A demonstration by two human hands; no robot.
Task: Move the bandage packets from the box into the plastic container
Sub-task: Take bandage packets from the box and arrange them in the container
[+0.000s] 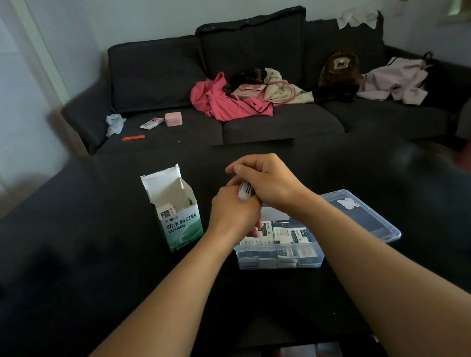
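A white and green bandage box (179, 222) stands upright on the dark table with its top flaps open; a few packets (168, 210) show inside. To its right sits the clear plastic container (281, 259), holding several white and dark bandage packets (283, 231). My left hand (235, 214) and my right hand (264, 181) meet above the container's far left corner. Together they grip a small stack of bandage packets (245, 191), which is mostly hidden by the fingers.
The container's clear lid (367, 217) lies flat just right of and behind the container. The dark table (97, 267) stretches wide to both sides. Behind it a dark sofa (253, 122) carries clothes, bags and small items.
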